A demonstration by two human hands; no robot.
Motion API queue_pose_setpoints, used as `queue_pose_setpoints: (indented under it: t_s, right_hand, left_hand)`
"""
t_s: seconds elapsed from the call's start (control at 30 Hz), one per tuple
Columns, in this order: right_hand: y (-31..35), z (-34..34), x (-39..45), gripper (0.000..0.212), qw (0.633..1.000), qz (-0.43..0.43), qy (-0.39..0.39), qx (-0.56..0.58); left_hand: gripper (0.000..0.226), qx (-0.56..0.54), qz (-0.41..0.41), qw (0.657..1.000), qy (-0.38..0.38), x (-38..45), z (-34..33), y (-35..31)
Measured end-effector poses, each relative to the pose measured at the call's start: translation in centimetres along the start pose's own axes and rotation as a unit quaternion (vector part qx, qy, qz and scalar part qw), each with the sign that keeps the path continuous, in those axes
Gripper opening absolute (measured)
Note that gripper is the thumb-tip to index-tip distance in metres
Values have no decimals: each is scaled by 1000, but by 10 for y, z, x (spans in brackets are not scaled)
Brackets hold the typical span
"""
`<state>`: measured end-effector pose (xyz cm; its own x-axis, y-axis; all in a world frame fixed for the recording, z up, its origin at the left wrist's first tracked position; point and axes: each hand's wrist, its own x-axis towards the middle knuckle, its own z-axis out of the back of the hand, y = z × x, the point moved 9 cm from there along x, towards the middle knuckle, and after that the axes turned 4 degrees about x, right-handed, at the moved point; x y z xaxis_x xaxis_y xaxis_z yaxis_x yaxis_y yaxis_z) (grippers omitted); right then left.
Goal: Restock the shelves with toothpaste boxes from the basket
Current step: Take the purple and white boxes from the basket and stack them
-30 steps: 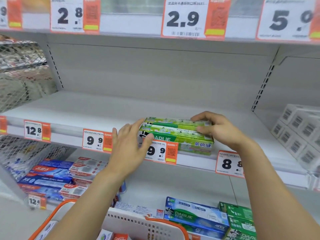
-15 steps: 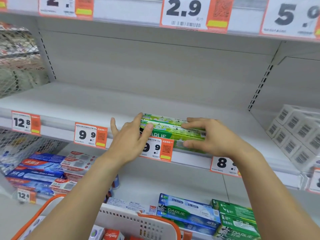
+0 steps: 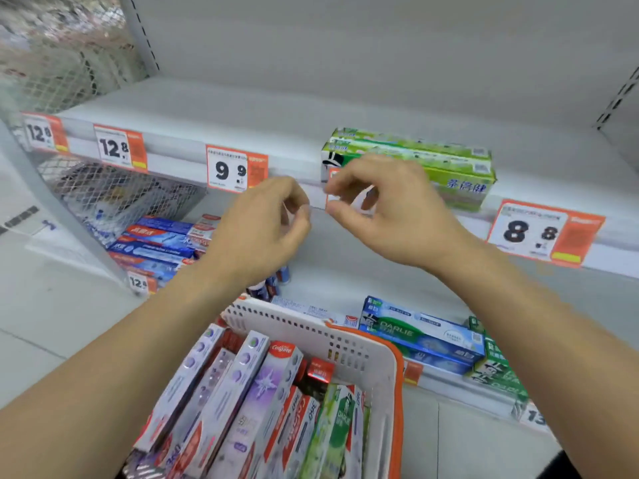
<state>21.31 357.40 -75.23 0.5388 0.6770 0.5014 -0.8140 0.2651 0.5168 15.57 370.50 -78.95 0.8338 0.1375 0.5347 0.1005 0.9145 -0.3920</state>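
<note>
Shelving: grey store shelves (image 3: 214, 108) are seen with orange-and-white price tags along the front edges, reading 12.8, 9.9 (image 3: 235, 169) and 8.8 (image 3: 544, 233).
Green boxes: 3 green toothpaste boxes (image 3: 432, 160) are stacked lengthwise at the front edge of the middle shelf, between the 9.9 and 8.8 tags.
Left hand: the left hand (image 3: 262, 229) is held in the air in front of the shelf edge, apart from the stack; its fingers are loosely curled and nothing is held.
Right hand: the right hand (image 3: 387, 209) is held just in front of the stack's left end; its fingers (image 3: 340, 193) are loosely bent around nothing, and contact with the boxes cannot be told.
Basket: a white basket (image 3: 345, 340) with an orange rim is seen below the hands, filled with purple, red and green toothpaste boxes (image 3: 249, 392) standing on end.
Lower shelf: blue and red boxes (image 3: 155, 243) are stacked on the left, blue and green Darlie boxes (image 3: 425, 335) on the right.
</note>
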Motion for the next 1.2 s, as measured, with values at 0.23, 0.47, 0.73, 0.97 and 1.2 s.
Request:
queue_pose_setpoints:
  t_s: [0.23,0.47,0.73,0.97,1.2]
  right_hand:
    - [-54,-194,-86,27,906,-225,354,51]
    - [-75,-278,-145,96,827,-341,445,38]
    - [-65,-292,-142,83,829,-351,435,23]
    - [-67,-236,-115,54,797,-457,320,234]
    - [-81,-154,-109,50,743,-491,176,418]
  left_hand:
    - [24,152,142,900,384,-147,-71,100]
    - [58,114,259,828,485,-261,-92,144]
    - [34,21,382,800,461,-271,-87,155]
    - [46,-139,475,771,401,-228,-54,146]
    - [49,-360,441,743,351,-190,-71,89]
